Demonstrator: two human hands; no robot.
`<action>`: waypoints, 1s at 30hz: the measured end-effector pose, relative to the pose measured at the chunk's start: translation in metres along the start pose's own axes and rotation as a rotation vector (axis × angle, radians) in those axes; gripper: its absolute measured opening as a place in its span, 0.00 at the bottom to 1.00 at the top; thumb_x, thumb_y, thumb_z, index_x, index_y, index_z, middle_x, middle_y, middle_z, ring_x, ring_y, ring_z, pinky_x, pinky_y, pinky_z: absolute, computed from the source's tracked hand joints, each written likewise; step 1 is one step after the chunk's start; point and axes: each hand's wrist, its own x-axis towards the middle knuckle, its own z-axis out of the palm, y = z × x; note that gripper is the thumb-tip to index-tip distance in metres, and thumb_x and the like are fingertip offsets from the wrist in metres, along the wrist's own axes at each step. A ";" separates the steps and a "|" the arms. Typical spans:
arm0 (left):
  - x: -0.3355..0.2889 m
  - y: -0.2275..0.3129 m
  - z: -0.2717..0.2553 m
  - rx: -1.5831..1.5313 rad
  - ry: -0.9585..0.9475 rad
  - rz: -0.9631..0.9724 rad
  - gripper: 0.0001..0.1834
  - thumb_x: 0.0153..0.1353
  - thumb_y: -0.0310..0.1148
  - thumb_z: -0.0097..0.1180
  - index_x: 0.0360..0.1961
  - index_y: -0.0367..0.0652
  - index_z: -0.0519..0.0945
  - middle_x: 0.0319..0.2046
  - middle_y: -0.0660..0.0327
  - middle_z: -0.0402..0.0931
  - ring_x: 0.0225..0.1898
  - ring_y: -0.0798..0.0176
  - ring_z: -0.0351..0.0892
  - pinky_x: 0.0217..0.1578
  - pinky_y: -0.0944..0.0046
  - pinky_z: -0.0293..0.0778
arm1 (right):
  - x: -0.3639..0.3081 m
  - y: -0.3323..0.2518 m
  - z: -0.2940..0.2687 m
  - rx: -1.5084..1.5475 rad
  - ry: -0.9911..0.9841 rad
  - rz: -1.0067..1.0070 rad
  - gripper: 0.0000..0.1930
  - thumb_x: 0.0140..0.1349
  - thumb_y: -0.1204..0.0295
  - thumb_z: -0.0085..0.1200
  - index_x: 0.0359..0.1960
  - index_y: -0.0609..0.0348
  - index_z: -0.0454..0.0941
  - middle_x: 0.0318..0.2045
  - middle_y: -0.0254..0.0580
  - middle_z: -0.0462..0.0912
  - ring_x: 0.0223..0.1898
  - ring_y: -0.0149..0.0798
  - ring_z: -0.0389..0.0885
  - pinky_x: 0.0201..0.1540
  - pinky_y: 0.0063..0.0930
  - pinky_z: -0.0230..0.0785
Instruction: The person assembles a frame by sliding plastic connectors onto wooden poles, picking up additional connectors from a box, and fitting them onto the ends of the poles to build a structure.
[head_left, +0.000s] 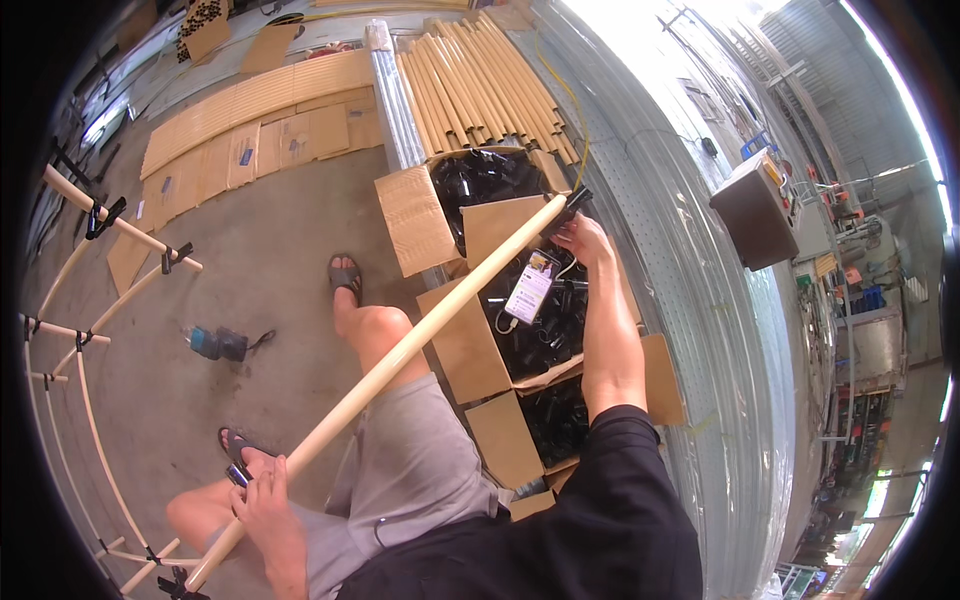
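A long beige pipe [400,352] slants across my lap, from low at the left up to the boxes at the right. My left hand [268,512] is wrapped round its lower part, and a small black piece [240,474] shows beside those fingers. At the pipe's upper end is a black pipe fitting [572,205], with the fingers of my right hand [585,240] closed on it; part of the grip is hidden. Below that hand, a phone [532,290] with a lit screen and a white cable lies on black fittings in an open cardboard box [465,345].
More open boxes of black fittings [495,178] stand above and below it. Many beige pipes [480,80] lie behind them. Wrapped metal lengths [690,300] run along the right. At the left stands a pipe frame [90,330] with black joints; a blue-and-black object [218,343] lies on the floor.
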 end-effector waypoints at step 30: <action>-0.007 0.004 0.005 -0.008 0.006 -0.011 0.29 0.53 0.18 0.50 0.59 0.43 0.77 0.46 0.57 0.79 0.51 0.57 0.75 0.56 0.52 0.60 | -0.050 -0.035 0.033 -0.676 0.228 -0.257 0.19 0.55 0.57 0.70 0.40 0.59 0.85 0.28 0.34 0.84 0.28 0.27 0.82 0.28 0.24 0.75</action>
